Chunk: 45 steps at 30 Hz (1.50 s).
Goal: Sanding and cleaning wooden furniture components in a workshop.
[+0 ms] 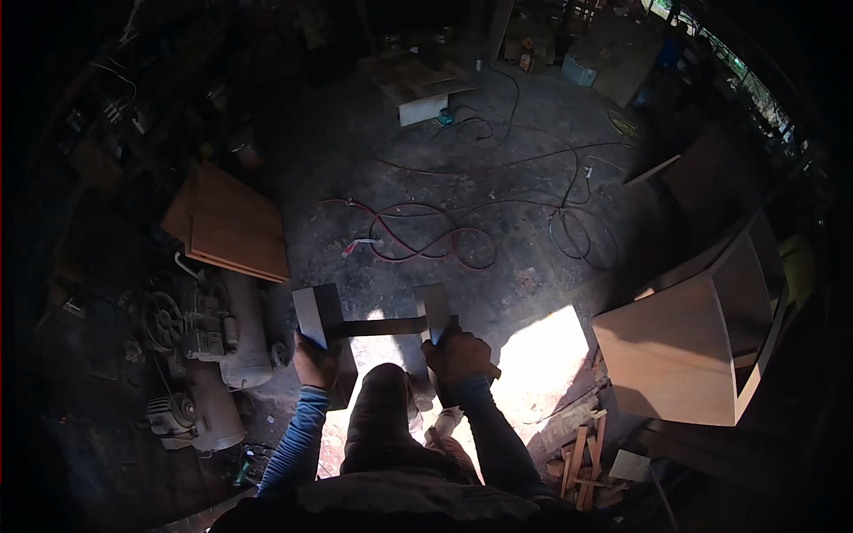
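Head cam, looking down: biggest thing around you is the dark floor (506, 289), with a big brown cabinet-like carcass (662, 346) over at 4 o'clock. Two air compressors (247, 333) are at 8 o'clock, some wood panels (235, 226) nearer 10, and a reddish hose (402, 258) lies looped toward 12. Your H-shaped piece (360, 330) is just below centre, about 7 o'clock, held up in front of your legs (382, 417). How far along? I'd say the joining looks done: the crossbar (391, 327) runs from the left slab (310, 315) to the right slab (433, 306), no gap I can spot. It's in your hands, not set down, and whether any fixing or finishing is left I honestly can't tell, too dark. Pose-wise, your forearms (302, 435) come up from 6 o'clock, spread wide. Left hand (317, 362) is clamped on the left slab at the piece's 9 o'clock end, right hand (460, 357) clamped on the right slab at its 3. Fingertips mostly hidden, so no idea how far they wrap under
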{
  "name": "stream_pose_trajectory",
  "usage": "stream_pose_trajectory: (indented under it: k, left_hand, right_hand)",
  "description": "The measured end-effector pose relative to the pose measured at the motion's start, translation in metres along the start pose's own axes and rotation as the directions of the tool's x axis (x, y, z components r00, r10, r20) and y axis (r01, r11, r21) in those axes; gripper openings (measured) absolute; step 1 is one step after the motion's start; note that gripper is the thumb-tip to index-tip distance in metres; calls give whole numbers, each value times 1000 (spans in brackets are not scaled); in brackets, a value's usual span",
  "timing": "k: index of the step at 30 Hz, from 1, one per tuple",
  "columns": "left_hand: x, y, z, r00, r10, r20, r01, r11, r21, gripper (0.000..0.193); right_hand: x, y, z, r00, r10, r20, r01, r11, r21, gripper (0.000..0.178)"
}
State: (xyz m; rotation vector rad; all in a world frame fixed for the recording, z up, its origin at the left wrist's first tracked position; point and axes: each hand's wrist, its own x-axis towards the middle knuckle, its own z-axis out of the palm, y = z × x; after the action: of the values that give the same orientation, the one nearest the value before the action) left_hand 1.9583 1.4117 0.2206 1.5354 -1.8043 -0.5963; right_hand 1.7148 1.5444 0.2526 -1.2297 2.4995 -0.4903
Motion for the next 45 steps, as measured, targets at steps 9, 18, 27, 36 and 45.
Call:
stream_pose_trajectory:
  k: [9,18,27,36,45]
  left_hand:
    - [293,137,192,985,-68,159,67,998,10,79]
    - [542,282,374,977,-49,207,53,998,-14,82]
    - [789,366,574,963,-192,190,178,980,91,81]
    - [1013,393,720,945,-307,113,289,946,149,87]
    - [1201,318,948,902,-393,178,318,885,339,85]
  right_hand:
    - [349,5,-105,999,28,46,-25,997,-74,49]
    - [656,13,-214,982,185,-48,-190,974,-128,53]
    - [1017,54,-216,1000,18,1,-17,990,-142,55]
    - [1316,27,-228,972,-39,230,87,975,-203,52]
    - [1575,47,-128,943,67,326,57,933,-356,57]
